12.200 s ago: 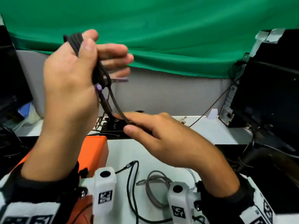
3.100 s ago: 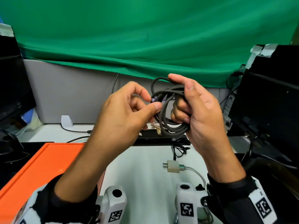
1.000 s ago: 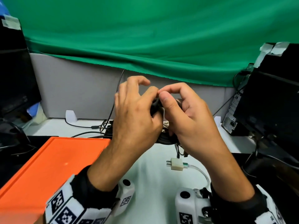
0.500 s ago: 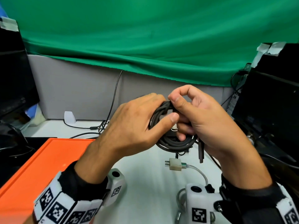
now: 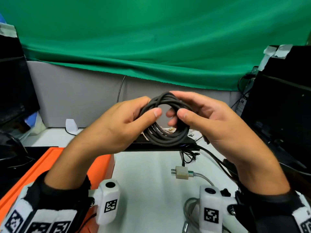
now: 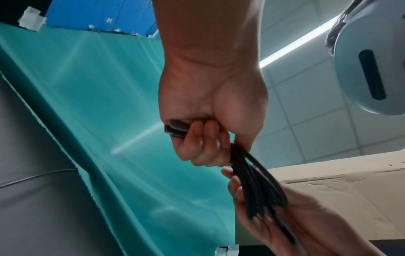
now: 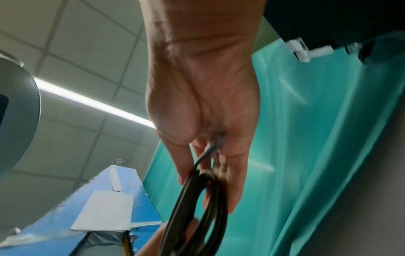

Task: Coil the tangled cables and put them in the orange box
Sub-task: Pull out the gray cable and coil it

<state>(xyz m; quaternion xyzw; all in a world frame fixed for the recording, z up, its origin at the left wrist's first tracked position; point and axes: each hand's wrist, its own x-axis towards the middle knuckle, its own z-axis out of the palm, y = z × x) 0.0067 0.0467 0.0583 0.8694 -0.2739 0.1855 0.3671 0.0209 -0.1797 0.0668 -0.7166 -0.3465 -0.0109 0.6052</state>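
A black cable (image 5: 165,137), wound into a round coil of several loops, is held up over the desk with its opening facing me. My left hand (image 5: 148,113) pinches the coil's left side, thumb in front and fingers behind. On the coil's right side my right hand (image 5: 186,113) pinches the same way. In the left wrist view the left hand's fingers (image 6: 206,143) curl round the cable (image 6: 252,187). The right wrist view shows the cable (image 7: 197,199) running between the right hand's fingers (image 7: 228,181). The orange box (image 5: 42,167) lies at the lower left, under my left forearm.
A white plug (image 5: 180,172) with a pale cable lies on the white desk. A grey cable (image 5: 188,209) loops near the front edge. A flat black device (image 5: 161,147) with thin wires sits behind the coil. Dark monitors (image 5: 282,106) stand on both sides.
The coil has turned from a bunched bundle into an open ring facing me. Both hands shifted to its two sides. The plug end that hung down at the right no longer hangs free.
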